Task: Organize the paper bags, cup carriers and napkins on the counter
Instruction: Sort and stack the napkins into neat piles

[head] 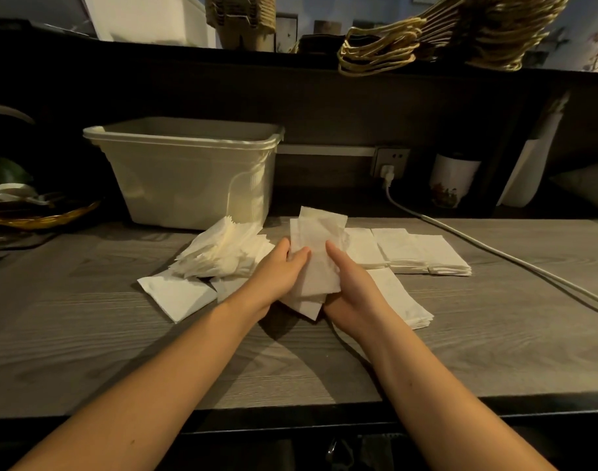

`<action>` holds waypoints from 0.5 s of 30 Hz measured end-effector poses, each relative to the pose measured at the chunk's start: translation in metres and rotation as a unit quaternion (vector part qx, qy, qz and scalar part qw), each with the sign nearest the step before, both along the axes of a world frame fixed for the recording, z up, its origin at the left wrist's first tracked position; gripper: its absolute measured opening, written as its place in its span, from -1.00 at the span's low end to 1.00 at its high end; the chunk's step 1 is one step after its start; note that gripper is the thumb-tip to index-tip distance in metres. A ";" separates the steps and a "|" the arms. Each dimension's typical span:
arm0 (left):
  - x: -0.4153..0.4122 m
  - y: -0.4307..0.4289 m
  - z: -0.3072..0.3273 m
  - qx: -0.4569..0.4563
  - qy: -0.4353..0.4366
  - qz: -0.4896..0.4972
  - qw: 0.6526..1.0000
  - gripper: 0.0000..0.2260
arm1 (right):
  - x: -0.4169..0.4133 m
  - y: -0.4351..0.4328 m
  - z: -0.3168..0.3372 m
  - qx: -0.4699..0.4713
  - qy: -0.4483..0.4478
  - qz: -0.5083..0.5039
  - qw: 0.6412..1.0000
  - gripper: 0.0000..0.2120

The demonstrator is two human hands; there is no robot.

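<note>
Holding a small bundle of napkins (319, 256) upright between both hands, I keep it just above the counter (121, 351), near the middle. My left hand (277, 266) curls round its left edge with the thumb pressed on the front face. My right hand (350, 287) cups its lower right edge from beneath, thumb lying along the front. The sheets in my grip are uneven, with some poking out at the top and bottom. Just left of my hands lies a loose heap (222, 253) of napkins, fanned and untidy, with a single napkin (175, 297) flat in front of it. To the right, neat stacks (423, 253) sit side by side in a row, and one more stack (402, 300) lies nearer me, partly under my right wrist. Behind the heap stands a pale plastic tub (188, 171). A white cable (494, 253) runs from the wall socket (391, 161) across the counter's right side, past a white cup (453, 180). Up on the dark shelf (188, 59) are paper bags (494, 25) with cord handles and a pile of cup carriers (239, 22).
</note>
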State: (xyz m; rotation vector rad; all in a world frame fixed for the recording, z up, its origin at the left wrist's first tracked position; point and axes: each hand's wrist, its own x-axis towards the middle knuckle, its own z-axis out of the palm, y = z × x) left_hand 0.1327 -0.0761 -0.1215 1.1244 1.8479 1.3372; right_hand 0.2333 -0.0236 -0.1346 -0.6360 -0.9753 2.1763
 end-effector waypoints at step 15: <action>0.017 -0.001 -0.005 0.094 -0.378 -0.057 0.919 -0.59 | 0.002 0.001 0.004 -0.030 0.175 -0.068 0.982 -0.60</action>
